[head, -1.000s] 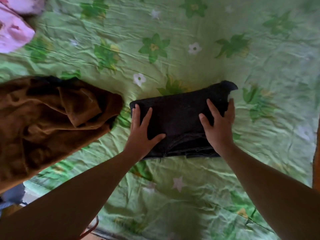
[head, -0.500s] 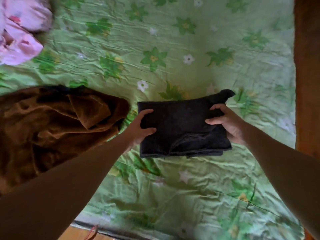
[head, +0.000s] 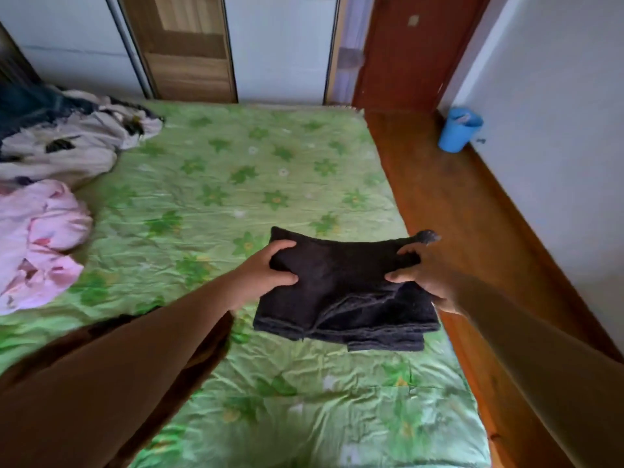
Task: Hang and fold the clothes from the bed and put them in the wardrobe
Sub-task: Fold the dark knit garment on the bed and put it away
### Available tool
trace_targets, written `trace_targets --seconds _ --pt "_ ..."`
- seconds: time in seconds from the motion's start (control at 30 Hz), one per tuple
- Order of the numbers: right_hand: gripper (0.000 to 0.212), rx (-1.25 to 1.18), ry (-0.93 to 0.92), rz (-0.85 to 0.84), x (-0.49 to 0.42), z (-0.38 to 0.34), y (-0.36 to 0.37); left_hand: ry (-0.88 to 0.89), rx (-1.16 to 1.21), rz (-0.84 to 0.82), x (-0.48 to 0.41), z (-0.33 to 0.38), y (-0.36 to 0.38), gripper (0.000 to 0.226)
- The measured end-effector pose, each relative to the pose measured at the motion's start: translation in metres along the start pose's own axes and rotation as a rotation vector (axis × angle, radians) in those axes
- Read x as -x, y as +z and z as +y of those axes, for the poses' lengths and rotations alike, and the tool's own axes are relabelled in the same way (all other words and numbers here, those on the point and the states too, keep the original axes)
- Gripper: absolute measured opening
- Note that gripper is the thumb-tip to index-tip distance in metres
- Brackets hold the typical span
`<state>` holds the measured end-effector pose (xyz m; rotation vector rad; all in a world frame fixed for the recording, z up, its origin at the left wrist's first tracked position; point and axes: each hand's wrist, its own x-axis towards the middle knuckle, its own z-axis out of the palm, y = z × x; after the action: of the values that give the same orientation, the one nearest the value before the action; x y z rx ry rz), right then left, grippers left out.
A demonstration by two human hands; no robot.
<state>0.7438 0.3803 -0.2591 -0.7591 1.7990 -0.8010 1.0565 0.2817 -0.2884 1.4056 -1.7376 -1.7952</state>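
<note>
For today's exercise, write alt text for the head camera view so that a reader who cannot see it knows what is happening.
Two bare hands, left hand and right hand, hold a folded black garment by its sides above a green floral bedsheet. A pink garment and other crumpled clothes lie at the bed's left; a wardrobe stands beyond.

Both hands clamp the folded black garment [head: 344, 292] from the sides, so the left hand [head: 266, 271] only shows thumb and a couple of fingers on top, the rest tucked under the cloth. Same deal with the right hand [head: 425, 275], palm side hidden behind the fabric edge. Can't tell what kind of garment it is, folded up like that. Left of the grip, the pink clothes [head: 37, 244] and the pale patterned pile [head: 67, 146] run off the frame edge. The brown garment [head: 111, 327] is mostly covered by the left forearm.
</note>
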Motion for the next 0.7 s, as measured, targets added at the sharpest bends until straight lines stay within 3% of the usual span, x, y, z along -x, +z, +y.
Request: trace_targets --seconds 0.1,0.33,0.53,0.7 --pt "0.054 -0.107 0.014 0.028 0.068 -0.036 -0.044 0.072 -0.084 -0.081 0.028 0.074 0.01 0.067" --pt "0.044 -0.104 -0.104 0.24 0.223 -0.091 -0.139 0.227 -0.217 -0.258 0.073 0.229 0.065 0.061" --pt "0.044 -0.109 -0.134 0.487 0.321 -0.087 -0.226 0.389 -0.425 -0.345 0.097 0.331 0.155 0.065" --pt "0.043 -0.185 -0.12 0.597 0.384 -0.065 -0.307 0.394 -0.515 -0.468 0.107 0.399 0.248 0.063"
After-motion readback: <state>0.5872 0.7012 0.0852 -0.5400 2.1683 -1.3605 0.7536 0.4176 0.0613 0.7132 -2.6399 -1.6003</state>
